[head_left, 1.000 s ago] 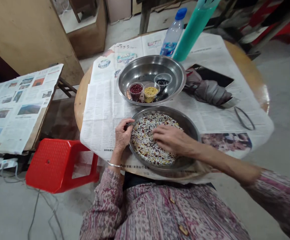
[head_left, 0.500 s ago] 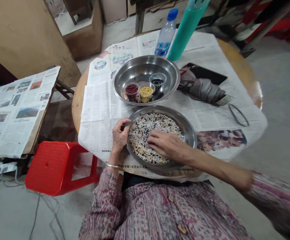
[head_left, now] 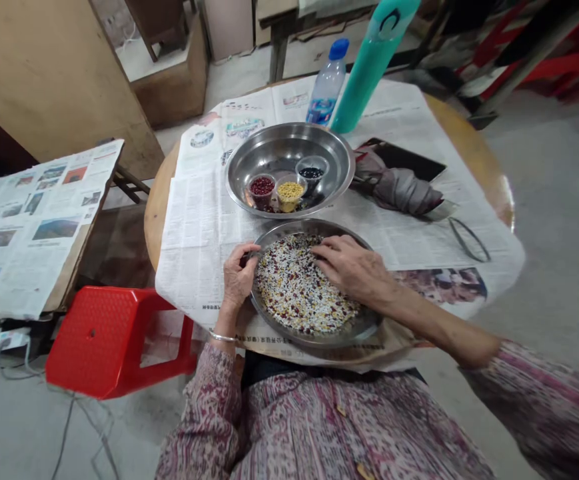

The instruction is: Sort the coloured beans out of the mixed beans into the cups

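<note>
A Chinese headline [head_left: 264,341] on the newspaper [head_left: 192,230] partly reads "公开征求".

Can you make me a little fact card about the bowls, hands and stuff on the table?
Left hand: on the rim of the near bowl; hand
Right hand: fingers at the mixed grains and beans
Far bowl: holds three clear cups
Cups: red beans, yellow beans, black beans
Bottles: clear bottle with blue cap, teal bottle
</note>
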Available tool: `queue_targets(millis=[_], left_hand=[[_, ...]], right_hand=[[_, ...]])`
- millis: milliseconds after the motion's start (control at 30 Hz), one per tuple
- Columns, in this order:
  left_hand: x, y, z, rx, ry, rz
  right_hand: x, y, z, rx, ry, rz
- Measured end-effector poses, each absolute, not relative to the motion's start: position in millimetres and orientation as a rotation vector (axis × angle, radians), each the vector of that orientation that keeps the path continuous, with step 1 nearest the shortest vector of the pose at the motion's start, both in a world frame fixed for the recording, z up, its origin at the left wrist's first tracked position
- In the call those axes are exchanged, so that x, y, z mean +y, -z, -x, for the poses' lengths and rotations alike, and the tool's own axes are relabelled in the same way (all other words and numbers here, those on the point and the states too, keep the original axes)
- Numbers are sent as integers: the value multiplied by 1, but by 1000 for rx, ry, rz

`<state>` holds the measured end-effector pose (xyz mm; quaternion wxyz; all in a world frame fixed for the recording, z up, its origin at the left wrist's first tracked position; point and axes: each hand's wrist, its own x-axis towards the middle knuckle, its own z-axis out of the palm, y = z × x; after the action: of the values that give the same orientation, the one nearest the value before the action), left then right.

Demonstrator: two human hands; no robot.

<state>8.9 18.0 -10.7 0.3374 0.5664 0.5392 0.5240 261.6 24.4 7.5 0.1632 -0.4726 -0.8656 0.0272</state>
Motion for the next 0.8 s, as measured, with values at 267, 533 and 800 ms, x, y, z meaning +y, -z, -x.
queue_targets(millis=[267, 533, 800], left_hand=[[19, 12, -7, 1382, -1359, -1489], [18, 12, -8, 1406, -1340, -1502], [19, 13, -9, 1385, -1363, -1503]], right_hand=[[17, -18, -210, -2607, -348, 1228], [1, -21, -246, -2792, -520, 1185], [-23, -14, -288, -2766, -114, 1163]])
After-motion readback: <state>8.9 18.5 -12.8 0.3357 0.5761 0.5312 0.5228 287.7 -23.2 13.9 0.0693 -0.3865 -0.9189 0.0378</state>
